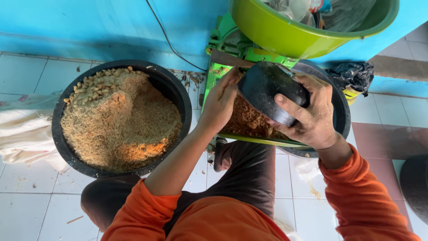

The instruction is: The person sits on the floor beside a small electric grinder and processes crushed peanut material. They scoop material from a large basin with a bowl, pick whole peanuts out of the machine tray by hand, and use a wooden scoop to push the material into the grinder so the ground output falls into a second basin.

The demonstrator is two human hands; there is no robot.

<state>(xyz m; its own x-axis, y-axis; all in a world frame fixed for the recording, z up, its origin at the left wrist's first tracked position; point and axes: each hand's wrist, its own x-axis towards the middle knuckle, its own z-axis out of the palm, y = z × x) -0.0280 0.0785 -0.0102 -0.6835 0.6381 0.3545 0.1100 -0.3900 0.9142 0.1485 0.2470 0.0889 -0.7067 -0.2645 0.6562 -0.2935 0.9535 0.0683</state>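
The right hand (312, 114) has its grip wrapped round a black scoop bowl (267, 91), tipped over the green machine tray (258, 139) where brown meal (249, 120) already lies; the left hand (220, 102), fingers pressed together, touches the meal. The big black basin (67, 151) (well heaped) sits left; a green tub (285, 35) overhangs

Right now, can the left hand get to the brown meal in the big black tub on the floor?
Probably yes. The left hand rests at the green machine's tray, beside the small black bowl that the right hand holds. The black tub stands just to its left, open on top, with nothing between them.
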